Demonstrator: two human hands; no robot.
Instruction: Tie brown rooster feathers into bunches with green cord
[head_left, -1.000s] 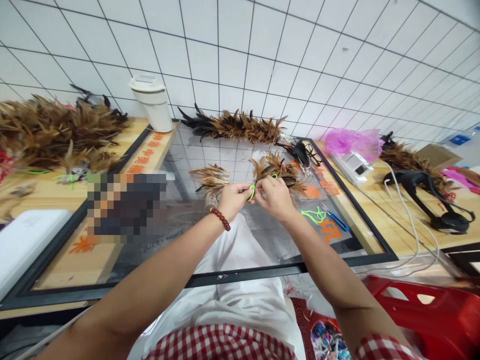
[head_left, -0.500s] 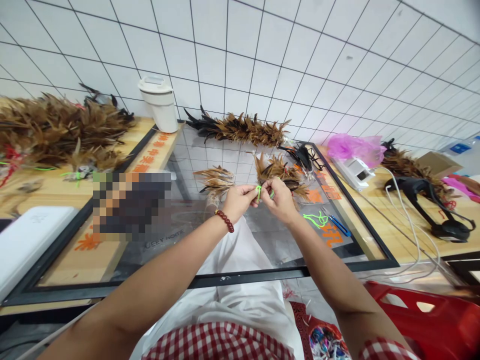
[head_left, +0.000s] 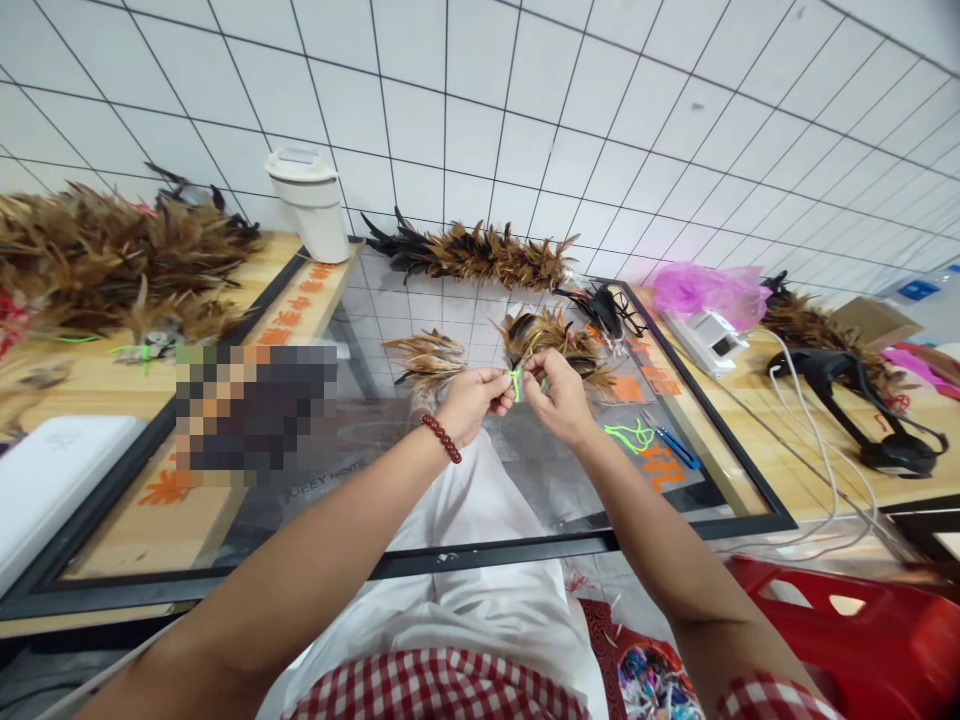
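Close together above the glass panel, my left hand (head_left: 475,398) and my right hand (head_left: 556,396) pinch a short bright green cord (head_left: 516,383) between them. The cord looks looped or knotted where the fingertips meet, too small to make out fully. Just behind my right hand lies a bunch of brown feathers (head_left: 551,335). A smaller bundle of feathers (head_left: 427,357) rests behind my left hand. More green cord (head_left: 631,437) lies loose to the right, with a blue-handled cutter (head_left: 679,449) beside it.
A long feather strand (head_left: 472,253) lies along the tiled wall, a white lidded cup (head_left: 311,210) at its left. Large feather piles (head_left: 105,250) cover the left side. On the right are a pink bag (head_left: 709,292), a white device (head_left: 709,340), cables and a black strapped headset (head_left: 847,400).
My fingertips have drawn slightly apart, and the green cord between them now shows more, with an end hanging down. The view has shifted slightly.
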